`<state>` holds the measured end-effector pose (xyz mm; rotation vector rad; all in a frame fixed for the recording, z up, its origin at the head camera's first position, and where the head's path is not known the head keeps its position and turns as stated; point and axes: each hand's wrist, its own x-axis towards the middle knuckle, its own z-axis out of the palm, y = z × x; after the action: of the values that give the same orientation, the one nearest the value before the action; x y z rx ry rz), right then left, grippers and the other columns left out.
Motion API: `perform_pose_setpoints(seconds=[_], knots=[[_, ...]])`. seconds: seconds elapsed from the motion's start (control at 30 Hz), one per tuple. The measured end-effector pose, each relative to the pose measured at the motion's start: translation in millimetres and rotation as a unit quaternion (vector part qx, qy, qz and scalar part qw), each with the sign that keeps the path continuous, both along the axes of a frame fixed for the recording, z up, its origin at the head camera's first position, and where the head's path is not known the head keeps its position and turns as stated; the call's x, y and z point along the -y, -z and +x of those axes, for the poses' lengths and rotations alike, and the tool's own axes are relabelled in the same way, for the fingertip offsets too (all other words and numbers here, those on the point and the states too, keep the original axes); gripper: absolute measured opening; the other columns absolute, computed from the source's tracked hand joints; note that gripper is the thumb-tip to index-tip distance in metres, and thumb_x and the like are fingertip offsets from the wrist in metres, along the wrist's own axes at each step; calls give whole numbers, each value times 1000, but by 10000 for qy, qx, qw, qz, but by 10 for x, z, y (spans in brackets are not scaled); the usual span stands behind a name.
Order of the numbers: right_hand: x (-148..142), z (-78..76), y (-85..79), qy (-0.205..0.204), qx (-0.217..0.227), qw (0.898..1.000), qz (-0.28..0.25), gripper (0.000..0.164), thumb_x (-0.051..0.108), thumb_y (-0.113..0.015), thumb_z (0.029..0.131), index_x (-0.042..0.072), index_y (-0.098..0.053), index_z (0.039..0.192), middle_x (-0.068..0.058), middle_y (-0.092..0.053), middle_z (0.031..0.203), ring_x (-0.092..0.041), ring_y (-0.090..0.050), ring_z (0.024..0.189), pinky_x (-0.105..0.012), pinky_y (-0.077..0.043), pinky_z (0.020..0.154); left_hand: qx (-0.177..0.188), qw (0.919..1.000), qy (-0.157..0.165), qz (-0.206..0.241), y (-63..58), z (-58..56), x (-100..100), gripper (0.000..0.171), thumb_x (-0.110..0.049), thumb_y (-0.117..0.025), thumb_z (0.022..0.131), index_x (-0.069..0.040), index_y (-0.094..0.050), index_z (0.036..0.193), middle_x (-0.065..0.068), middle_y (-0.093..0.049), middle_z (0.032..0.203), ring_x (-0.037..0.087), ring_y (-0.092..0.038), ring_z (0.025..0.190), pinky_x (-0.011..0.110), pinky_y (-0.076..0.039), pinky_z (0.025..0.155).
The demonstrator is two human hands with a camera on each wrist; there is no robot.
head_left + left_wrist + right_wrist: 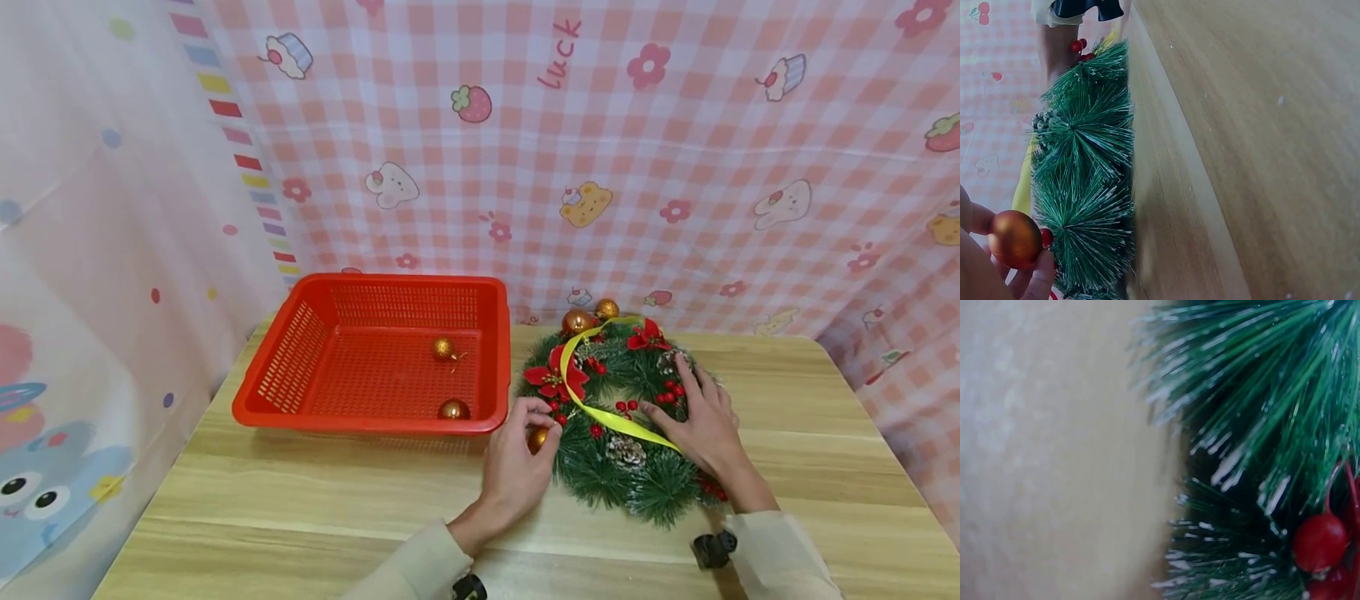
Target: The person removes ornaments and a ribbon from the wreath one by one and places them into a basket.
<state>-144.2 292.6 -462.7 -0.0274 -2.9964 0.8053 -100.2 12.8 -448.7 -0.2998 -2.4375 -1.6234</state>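
A green Christmas wreath (660, 492) lies on the table, trimmed with red poinsettias (551, 377), berries, pinecones (626, 450) and a yellow ribbon (626, 427). At its left edge my left hand (517, 467) pinches a shiny copper-gold ball ornament (1015, 239), close beside a red berry. My right hand (708, 429) rests on the wreath's right side, fingers stretched over the branches and thumb toward the centre hole. Two more gold balls (577, 322) sit at the wreath's back left. The right wrist view shows frosted needles (1260, 394) and red berries (1320, 542), without the hand.
Left of the wreath stands a red plastic basket (247, 408) holding a glittery gold ball (442, 348) and a shiny one (453, 409). Its right wall is near my left hand. A checked curtain (525, 167) hangs behind the wooden table (300, 517).
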Motion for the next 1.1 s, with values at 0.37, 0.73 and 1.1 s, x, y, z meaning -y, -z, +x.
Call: perform_pose_setpoints(seconds=[0.37, 0.73, 1.1], knots=[[-10, 6, -10, 27, -8, 10000, -19, 98, 60, -56, 93, 20, 1, 161, -33, -8, 159, -63, -9, 138, -81, -16, 96, 69, 9999, 19, 104, -6, -9, -9, 22, -15, -69, 92, -16, -60, 112, -8, -71, 92, 11, -66, 88, 28, -49, 78], [4, 13, -24, 29, 73, 10000, -56, 98, 61, -56, 93, 21, 2, 161, -32, -7, 159, -64, -7, 138, -81, -15, 97, -4, 9998, 70, 207, -60, -9, -34, 23, -15, -69, 92, -17, -59, 113, -10, -71, 92, 10, -65, 90, 27, -48, 80], [4, 9, -14, 17, -2, 10000, -24, 97, 59, -56, 93, 20, 1, 161, -32, -9, 159, -63, -9, 138, -81, -16, 96, -175, 9986, 484, 102, -120, -37, -108, 30, -11, -69, 92, -14, -57, 119, -3, -71, 98, 7, -65, 88, 29, -48, 84]])
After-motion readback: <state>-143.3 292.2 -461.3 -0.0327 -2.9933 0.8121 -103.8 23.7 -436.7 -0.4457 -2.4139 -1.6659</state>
